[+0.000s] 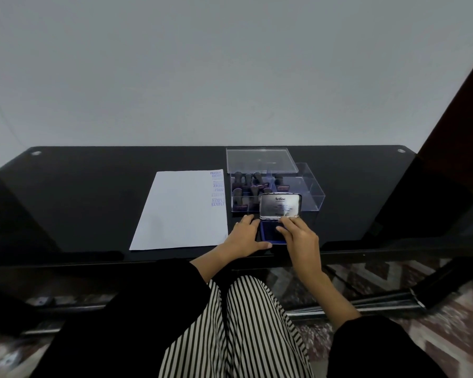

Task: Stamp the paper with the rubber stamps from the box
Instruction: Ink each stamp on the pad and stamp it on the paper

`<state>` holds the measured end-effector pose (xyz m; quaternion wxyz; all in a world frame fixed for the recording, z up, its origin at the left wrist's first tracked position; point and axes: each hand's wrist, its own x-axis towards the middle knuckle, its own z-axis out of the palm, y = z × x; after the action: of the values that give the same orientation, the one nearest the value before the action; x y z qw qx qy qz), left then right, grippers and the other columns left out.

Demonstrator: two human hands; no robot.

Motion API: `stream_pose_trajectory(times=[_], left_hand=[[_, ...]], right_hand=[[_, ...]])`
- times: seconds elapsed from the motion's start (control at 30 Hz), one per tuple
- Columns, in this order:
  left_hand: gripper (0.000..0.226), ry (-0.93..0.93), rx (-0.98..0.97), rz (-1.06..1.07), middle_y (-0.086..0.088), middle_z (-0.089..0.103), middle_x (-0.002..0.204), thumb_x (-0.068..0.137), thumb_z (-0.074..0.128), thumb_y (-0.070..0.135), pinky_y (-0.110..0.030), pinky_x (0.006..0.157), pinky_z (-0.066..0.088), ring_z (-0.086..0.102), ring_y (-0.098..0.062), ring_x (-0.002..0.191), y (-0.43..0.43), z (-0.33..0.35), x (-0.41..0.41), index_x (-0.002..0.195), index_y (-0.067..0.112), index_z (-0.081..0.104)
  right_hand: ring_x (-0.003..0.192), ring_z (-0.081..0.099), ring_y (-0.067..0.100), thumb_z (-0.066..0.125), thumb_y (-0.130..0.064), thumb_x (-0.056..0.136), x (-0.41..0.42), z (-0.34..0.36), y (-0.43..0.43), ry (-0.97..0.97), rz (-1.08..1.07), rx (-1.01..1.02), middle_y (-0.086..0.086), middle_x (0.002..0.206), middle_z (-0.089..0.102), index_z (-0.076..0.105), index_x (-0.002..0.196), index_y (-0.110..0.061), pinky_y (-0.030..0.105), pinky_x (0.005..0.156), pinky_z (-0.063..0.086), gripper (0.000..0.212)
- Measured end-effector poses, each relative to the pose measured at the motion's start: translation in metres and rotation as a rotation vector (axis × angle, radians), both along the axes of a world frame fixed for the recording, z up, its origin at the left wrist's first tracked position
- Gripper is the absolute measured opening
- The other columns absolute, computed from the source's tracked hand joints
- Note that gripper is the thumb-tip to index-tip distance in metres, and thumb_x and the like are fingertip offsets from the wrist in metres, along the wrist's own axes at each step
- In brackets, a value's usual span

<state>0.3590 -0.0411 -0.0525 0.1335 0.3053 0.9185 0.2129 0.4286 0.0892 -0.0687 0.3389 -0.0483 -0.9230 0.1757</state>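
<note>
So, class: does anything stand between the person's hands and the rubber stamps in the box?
Partly. The ink pad's raised lid stands upright between the right hand and the box, screening the nearest rubber stamps. The left hand, beside that lid, faces only the box's clear front wall. The box is open on top.

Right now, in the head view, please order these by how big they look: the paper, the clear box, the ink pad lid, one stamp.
1. paper
2. clear box
3. ink pad lid, nearer, yet plainly smaller
4. stamp
</note>
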Motion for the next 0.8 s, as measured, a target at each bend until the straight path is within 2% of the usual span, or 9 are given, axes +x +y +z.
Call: stream_pose_trajectory(times=[0.1, 0.17, 0.3, 0.4, 0.47, 0.6, 0.67, 0.73, 0.8], left_hand=[[0.076, 0.005, -0.013, -0.006, -0.013, 0.017, 0.155, 0.087, 0.059, 0.041, -0.038, 0.116, 0.019, 0.019, -0.029, 0.143, 0.000, 0.001, 0.001, 0.145, 0.006, 0.025], [0.076, 0.003, -0.023, -0.009, -0.014, 0.016, 0.155, 0.087, 0.059, 0.040, -0.039, 0.117, 0.019, 0.018, -0.029, 0.143, 0.000, 0.001, 0.001, 0.145, 0.005, 0.024], [0.075, 0.014, -0.018, -0.013, -0.014, 0.016, 0.155, 0.087, 0.059, 0.041, -0.039, 0.117, 0.020, 0.018, -0.029, 0.143, 0.000, 0.000, 0.000, 0.145, 0.006, 0.025], [0.075, 0.005, -0.012, -0.036, -0.013, 0.016, 0.155, 0.087, 0.058, 0.041, -0.039, 0.117, 0.021, 0.019, -0.028, 0.143, -0.003, -0.002, -0.002, 0.145, 0.007, 0.025], [0.072, 0.008, 0.012, -0.057, -0.012, 0.020, 0.154, 0.089, 0.056, 0.042, -0.036, 0.116, 0.027, 0.026, -0.026, 0.141, -0.006, 0.001, -0.004, 0.144, 0.007, 0.027], [0.042, 0.169, 0.233, -0.036, -0.007, 0.050, 0.130, 0.096, 0.044, 0.034, -0.032, 0.097, 0.045, 0.054, -0.020, 0.115, -0.025, 0.024, -0.012, 0.129, 0.009, 0.048], [0.028, 0.250, 0.351, 0.002, -0.006, 0.057, 0.118, 0.097, 0.043, 0.023, -0.029, 0.087, 0.046, 0.058, -0.018, 0.102, -0.040, 0.038, -0.022, 0.119, 0.008, 0.054], [0.024, 0.293, 0.433, 0.079, -0.007, 0.059, 0.115, 0.097, 0.041, 0.014, -0.027, 0.086, 0.047, 0.058, -0.019, 0.099, -0.056, 0.049, -0.037, 0.114, 0.008, 0.056], [0.023, 0.318, 0.499, 0.180, -0.008, 0.060, 0.115, 0.096, 0.041, 0.009, -0.027, 0.089, 0.048, 0.059, -0.020, 0.102, -0.071, 0.054, -0.053, 0.113, 0.008, 0.056]], right_hand=[[0.064, 0.064, 0.024, 0.069, -0.005, 0.080, -0.003, 0.007, 0.000, -0.054, 0.009, -0.002, 0.009, 0.080, 0.066, 0.067, 0.088, -0.002, 0.029, 0.055, 0.052, 0.009], [0.072, 0.064, 0.028, 0.061, -0.012, 0.088, -0.011, 0.014, 0.001, -0.145, -0.014, -0.012, 0.012, 0.087, 0.065, 0.065, 0.093, -0.002, 0.033, 0.061, 0.050, 0.012], [0.089, 0.062, 0.026, 0.050, -0.023, 0.095, -0.027, 0.028, 0.002, -0.307, -0.068, 0.001, 0.011, 0.101, 0.063, 0.061, 0.105, -0.007, 0.027, 0.067, 0.041, 0.022], [0.092, 0.062, 0.024, 0.050, -0.025, 0.095, -0.028, 0.031, 0.002, -0.334, -0.083, 0.003, 0.009, 0.104, 0.064, 0.062, 0.107, -0.012, 0.027, 0.067, 0.042, 0.022], [0.090, 0.063, 0.023, 0.052, -0.029, 0.094, -0.025, 0.033, 0.003, -0.334, -0.096, 0.008, 0.006, 0.101, 0.066, 0.064, 0.106, -0.016, 0.028, 0.066, 0.045, 0.021], [0.078, 0.066, 0.020, 0.061, -0.032, 0.088, -0.023, 0.056, 0.002, -0.302, -0.090, -0.062, 0.006, 0.085, 0.071, 0.070, 0.096, -0.018, 0.025, 0.061, 0.045, 0.019], [0.072, 0.065, 0.021, 0.064, -0.029, 0.086, -0.031, 0.072, -0.002, -0.244, -0.043, -0.166, 0.008, 0.079, 0.071, 0.072, 0.092, -0.016, 0.024, 0.058, 0.044, 0.016], [0.071, 0.064, 0.019, 0.067, -0.026, 0.084, -0.046, 0.087, -0.011, -0.195, 0.010, -0.250, 0.009, 0.079, 0.071, 0.073, 0.089, -0.015, 0.024, 0.061, 0.047, 0.014], [0.077, 0.064, 0.019, 0.070, -0.020, 0.083, -0.064, 0.101, -0.024, -0.203, 0.081, -0.323, 0.008, 0.084, 0.070, 0.074, 0.092, -0.011, 0.026, 0.071, 0.051, 0.014]])
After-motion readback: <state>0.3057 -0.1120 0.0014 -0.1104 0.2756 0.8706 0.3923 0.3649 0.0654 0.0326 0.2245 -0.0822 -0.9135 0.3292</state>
